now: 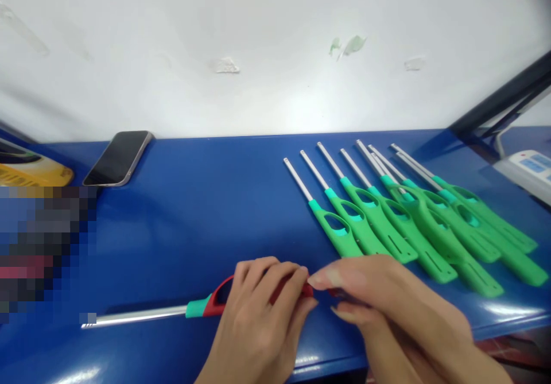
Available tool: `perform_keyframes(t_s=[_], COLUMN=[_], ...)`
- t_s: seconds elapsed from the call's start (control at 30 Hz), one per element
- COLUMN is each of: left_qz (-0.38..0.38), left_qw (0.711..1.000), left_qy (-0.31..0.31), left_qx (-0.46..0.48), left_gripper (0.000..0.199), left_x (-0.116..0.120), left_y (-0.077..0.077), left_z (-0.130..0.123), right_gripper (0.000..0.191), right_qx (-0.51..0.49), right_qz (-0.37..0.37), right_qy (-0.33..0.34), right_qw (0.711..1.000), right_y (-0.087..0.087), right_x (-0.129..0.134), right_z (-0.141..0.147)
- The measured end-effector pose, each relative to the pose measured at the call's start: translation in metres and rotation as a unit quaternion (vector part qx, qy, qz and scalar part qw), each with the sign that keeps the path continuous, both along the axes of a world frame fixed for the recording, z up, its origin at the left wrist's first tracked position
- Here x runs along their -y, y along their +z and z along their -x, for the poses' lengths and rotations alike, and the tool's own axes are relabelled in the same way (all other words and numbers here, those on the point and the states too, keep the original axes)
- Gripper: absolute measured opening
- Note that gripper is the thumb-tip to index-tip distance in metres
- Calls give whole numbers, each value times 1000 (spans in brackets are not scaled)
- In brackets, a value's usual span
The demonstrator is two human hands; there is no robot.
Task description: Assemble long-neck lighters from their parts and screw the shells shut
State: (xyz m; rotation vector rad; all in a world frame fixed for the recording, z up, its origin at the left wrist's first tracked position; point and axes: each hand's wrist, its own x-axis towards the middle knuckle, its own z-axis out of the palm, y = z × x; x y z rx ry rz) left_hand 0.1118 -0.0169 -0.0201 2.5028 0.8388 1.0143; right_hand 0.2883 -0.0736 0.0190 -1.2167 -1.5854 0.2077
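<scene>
A long-nosed gas lighter with a red handle, a teal collar and a silver tube lies across the front of the table, its tip to the left. My left hand is closed around the red handle and hides most of it. At the handle's right end, my right hand has its thumb and fingers bent in a pinch. Something small and dark shows between those fingertips, too hidden to name. Behind my right hand lie several green gas lighters, their tubes pointing up and left, some overlapping.
A smartphone lies at the back left of the blue table, near a yellow object and a blurred-out patch. White wall stands behind. At the right are a black metal post and a white device with buttons.
</scene>
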Motion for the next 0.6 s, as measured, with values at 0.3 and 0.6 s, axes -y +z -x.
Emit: perform_keyframes(t_s=[0.3, 0.6], left_qz=[19, 31], left_qw=[999, 999], left_qy=[42, 37], left_qx=[-8, -16], left_gripper=[16, 16], left_x=[1, 1], left_y=[-5, -5], left_z=[1, 2], right_gripper=[53, 42], right_qx=[7, 54], right_qz=[-49, -95], right_qy=[-77, -76], right_qw=[996, 991], right_y=[-17, -10], right_x=[-10, -8], right_z=[10, 3])
